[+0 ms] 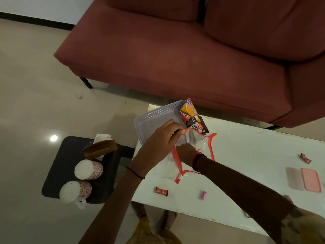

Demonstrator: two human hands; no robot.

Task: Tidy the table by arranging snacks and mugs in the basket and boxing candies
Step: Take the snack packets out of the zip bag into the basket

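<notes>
On table (pixel 246 155): candies (pixel 161 191) near pouch (pixel 195 155); mugs (pixel 88 169) on stool (pixel 70 155).

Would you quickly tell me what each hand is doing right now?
Left hand: closed, pinching the rim of the clear pouch.
Right hand: reaching inside the pouch; its fingers are hidden, so it cannot be told.

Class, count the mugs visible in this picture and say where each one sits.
2. Both lie on the dark stool left of the table: one mug farther, one mug nearer. Others may be hidden.
</notes>
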